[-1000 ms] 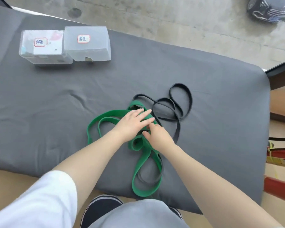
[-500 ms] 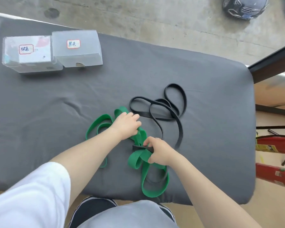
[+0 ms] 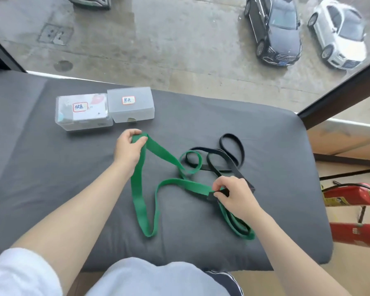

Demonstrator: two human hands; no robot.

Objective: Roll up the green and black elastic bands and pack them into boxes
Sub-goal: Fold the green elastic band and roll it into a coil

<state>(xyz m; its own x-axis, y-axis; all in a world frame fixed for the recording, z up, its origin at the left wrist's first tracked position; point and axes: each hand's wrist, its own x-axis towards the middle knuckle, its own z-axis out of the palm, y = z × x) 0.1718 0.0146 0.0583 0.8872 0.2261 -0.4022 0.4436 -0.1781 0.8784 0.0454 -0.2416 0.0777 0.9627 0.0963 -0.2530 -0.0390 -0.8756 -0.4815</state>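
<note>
A long green elastic band (image 3: pixel 161 153) lies stretched in loops across the grey cloth-covered table (image 3: pixel 51 167). My left hand (image 3: pixel 128 146) grips one end of it, lifted near the boxes. My right hand (image 3: pixel 233 194) pinches a black strap piece where the green band and the black elastic band (image 3: pixel 232 154) overlap. The black band lies in loose coils to the right, partly under the green one. Two clear plastic boxes stand at the back left: one with a green-word label (image 3: pixel 81 113), one with a black-word label (image 3: pixel 130 106), both closed.
The table's right edge (image 3: pixel 320 210) drops to a floor with two red fire extinguishers (image 3: pixel 355 194). A window behind the table shows a street with parked cars (image 3: pixel 273 28). My knees are at the near edge.
My hands have moved apart: the left one pulled a green end up and left toward the boxes, the right one drew the other part right. The green tangle has opened out. The camera tilted up.
</note>
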